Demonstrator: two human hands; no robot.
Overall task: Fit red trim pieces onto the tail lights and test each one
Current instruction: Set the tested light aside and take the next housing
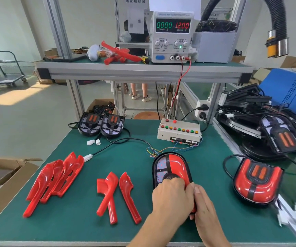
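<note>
Both hands met at five o'clock on the mat (pixel 143 148). The left hand (pixel 172 195), knuckles up, pressed down on the tail light (pixel 172 168); the right hand (pixel 201 202) pinched its red trim (pixel 178 166) edge. Spare trims (pixel 118 193) lay at seven o'clock.

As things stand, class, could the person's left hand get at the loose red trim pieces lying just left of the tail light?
Probably yes. The left hand is pressing on the tail light, but only bare green mat lies between it and the loose trim pieces.
</note>
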